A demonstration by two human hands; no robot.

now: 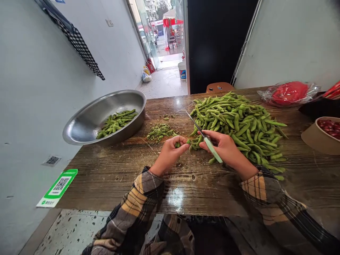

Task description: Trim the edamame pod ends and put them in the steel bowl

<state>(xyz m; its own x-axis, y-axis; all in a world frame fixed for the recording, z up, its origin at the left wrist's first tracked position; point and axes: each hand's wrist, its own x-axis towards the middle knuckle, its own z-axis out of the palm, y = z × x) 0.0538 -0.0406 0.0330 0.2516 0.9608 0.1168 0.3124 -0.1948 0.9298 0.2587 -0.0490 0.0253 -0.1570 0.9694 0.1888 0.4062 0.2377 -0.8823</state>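
Between the fingers of my left hand (171, 153) is a green bean pod (177, 145), with a bit of green at the thumb tip. My right hand (225, 148) is closed around scissors with a pale green handle (213, 150), their blades pointing up and to the left. Just beyond my right hand lies a large heap of green pods (239, 124). A small pile of trimmed bits (160, 131) sits past my left hand. To the left, a steel basin (106, 102) holds more pods (117, 123).
The wooden table (119, 180) carries a green QR code card (58, 187) at its left corner. On the right are a red item in clear plastic (290, 92) and a paper bowl of dark red pieces (318, 138). A stool (219, 87) stands behind the table.
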